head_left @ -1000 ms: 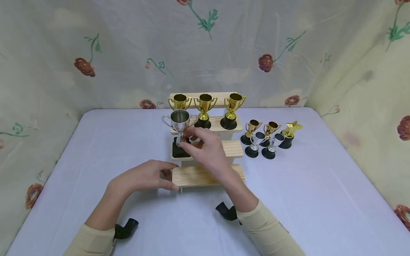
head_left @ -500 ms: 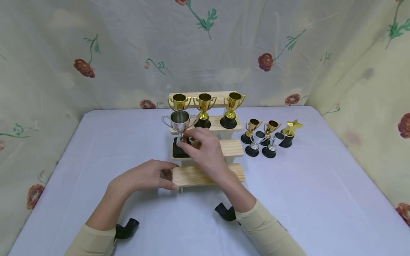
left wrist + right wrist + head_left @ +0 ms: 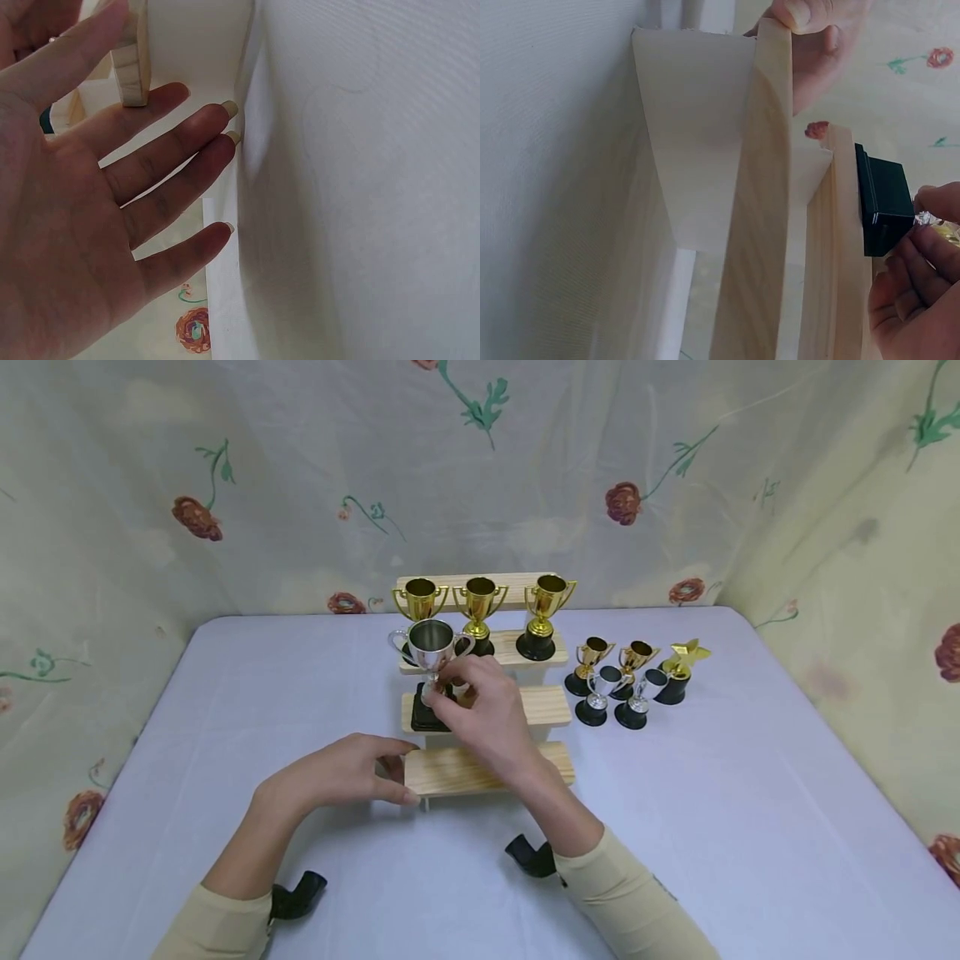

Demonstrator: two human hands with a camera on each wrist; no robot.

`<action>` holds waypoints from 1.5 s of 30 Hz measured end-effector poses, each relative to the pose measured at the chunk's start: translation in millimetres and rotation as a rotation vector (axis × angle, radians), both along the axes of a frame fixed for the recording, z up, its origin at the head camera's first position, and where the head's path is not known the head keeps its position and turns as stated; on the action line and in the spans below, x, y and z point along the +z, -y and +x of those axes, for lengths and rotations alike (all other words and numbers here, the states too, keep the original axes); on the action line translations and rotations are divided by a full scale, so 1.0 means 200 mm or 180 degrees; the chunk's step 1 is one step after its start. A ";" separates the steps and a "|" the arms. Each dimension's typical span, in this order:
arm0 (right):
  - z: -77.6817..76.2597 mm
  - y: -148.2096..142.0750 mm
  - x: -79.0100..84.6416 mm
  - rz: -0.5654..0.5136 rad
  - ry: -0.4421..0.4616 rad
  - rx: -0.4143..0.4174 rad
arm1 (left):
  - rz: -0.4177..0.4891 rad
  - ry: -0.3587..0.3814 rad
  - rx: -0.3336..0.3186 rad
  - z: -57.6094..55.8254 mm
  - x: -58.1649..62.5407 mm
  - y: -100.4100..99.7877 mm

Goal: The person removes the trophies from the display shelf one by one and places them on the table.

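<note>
A silver trophy cup (image 3: 432, 646) with a square black base (image 3: 885, 201) stands upright on the second step from the front of a wooden tiered stand (image 3: 480, 770). My right hand (image 3: 487, 714) pinches its stem between thumb and fingers; the wrist view shows the base against the step. At the left end of the lowest step, my left hand (image 3: 330, 777) holds the board's end between thumb and index finger. The other left fingers (image 3: 176, 157) extend apart below the board in the left wrist view. Three gold trophy cups (image 3: 480, 599) stand on the step behind, the left one partly hidden.
Right of the stand, two small gold cups (image 3: 592, 652), two small silver cups (image 3: 632, 714) and a gold star trophy (image 3: 678, 672) stand on the white-covered table (image 3: 712, 827). A floral curtain (image 3: 525, 485) hangs behind. Dark wrist-worn pieces (image 3: 298, 895) jut out near both sleeves.
The silver trophy has shifted slightly to the right along its step, still in my right hand's pinch. My left hand keeps its place at the stand's end.
</note>
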State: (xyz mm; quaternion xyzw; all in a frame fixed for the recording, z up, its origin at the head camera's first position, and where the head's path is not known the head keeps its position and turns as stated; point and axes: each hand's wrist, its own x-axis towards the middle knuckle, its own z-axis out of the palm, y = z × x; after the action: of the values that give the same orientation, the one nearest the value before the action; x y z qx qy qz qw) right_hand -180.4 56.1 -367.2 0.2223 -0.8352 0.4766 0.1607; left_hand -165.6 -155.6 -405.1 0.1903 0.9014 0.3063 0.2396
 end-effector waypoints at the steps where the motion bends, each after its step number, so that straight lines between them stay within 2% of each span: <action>1: 0.00 0.00 0.00 -0.0001 0.0022 -0.0003 | 0.0005 -0.0001 -0.0004 0.00 0.00 0.00; 8: 0.01 -0.03 0.04 0.0058 0.0138 -0.0062 | 0.0028 0.0012 -0.0016 0.00 0.00 0.00; 15: 0.00 -0.10 0.09 -0.0143 0.0111 0.0001 | 0.0059 0.0020 -0.0020 0.00 -0.01 0.00; 19: -0.02 -0.13 0.11 -0.0145 0.0111 -0.0014 | 0.0037 0.0057 0.0011 0.00 0.00 0.00; 34: -0.03 -0.30 0.19 -0.0082 0.0552 -0.0064 | 0.0044 0.0089 0.0006 0.00 -0.01 0.00; 45: -0.06 -0.47 0.22 0.0081 0.0656 -0.0093 | 0.0036 0.0062 -0.0004 0.01 -0.01 0.00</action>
State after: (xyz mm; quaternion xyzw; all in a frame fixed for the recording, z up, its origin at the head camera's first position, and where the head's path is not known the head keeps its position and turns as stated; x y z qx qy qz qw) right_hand -193.3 149.6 -323.0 0.1620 -0.8565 0.4839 0.0780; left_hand -164.6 -154.9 -406.3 0.1892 0.8972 0.3131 0.2475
